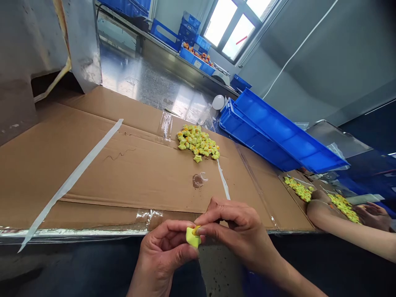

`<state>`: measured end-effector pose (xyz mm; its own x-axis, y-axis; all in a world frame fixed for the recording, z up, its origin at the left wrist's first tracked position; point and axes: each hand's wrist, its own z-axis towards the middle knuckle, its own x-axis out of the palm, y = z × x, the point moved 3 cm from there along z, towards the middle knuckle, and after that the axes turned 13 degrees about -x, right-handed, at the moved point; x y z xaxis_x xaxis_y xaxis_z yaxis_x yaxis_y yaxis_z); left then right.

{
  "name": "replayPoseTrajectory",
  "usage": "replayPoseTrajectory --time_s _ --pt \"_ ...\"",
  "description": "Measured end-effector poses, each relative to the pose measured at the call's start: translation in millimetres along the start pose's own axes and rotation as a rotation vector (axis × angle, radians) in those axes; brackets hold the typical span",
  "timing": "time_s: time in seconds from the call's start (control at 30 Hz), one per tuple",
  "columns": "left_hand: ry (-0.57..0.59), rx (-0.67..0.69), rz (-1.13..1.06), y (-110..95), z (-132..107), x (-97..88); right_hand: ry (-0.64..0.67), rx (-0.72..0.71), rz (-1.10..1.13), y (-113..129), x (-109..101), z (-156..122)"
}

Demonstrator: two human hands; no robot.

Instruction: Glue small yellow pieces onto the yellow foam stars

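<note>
View: head camera, looking forward and down.
Left hand (161,255): low in the frame, left of centre; fingers curled; thumb and forefinger pinching the piece (192,238) from the left and from below.
Right hand (241,231): just right of the left hand, meeting it at the fingertips; fingers bent and pressed together; thumb and fingertips pinching the same piece from the right and from above.
Piece: small, yellow; held between both hands, over the near table edge (77,234); partly hidden by the fingertips.
Cardboard (123,165): flat brown sheets ahead of both hands, covering the table top; glossy clear film over the seams.
Tape (71,181): long pale strip ahead and left of the left hand; running diagonally away from the near edge.
Clear part (203,177): small, curved, transparent; lying on the cardboard just ahead of the right hand, beside a brownish mark.
Pile (198,142): many yellow-green pieces heaped on the cardboard; well ahead of both hands, beyond the clear part.
Trays (278,136): blue, nested, tilted; ahead and right of the right hand, well apart from it.
Arm (328,216): a co-worker's forearm, far right of the right hand, lying at the table edge; the co-worker's hand (373,214) is beyond it; whether it holds anything cannot be told.
Second pile (340,203): yellow-green pieces on cardboard, just beyond the arm.
Bins (194,55): blue, far ahead of both hands, below a bright window (230,24).
</note>
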<state>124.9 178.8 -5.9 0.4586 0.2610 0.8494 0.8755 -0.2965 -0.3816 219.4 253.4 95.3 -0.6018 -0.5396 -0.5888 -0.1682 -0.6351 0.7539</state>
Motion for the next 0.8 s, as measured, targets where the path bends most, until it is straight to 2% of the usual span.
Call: replayPoseTrajectory --time_s 0.4,0.53,0.63,0.8 --pt "-0.124 0.058 -0.040 0 -3 2.9 0.023 -0.063 -0.006 -2 3 -6" --pt "-0.105 0.071 -0.037 -1 -2 1.5 0.008 -0.053 -0.026 -3 5 -7" --pt "-0.059 0.028 -0.087 -5 -3 2.2 -0.057 -0.037 0.018 -1 5 -4" --pt "-0.023 -0.133 -0.110 -12 -10 4.6 -0.233 0.001 0.292 4 7 -5"
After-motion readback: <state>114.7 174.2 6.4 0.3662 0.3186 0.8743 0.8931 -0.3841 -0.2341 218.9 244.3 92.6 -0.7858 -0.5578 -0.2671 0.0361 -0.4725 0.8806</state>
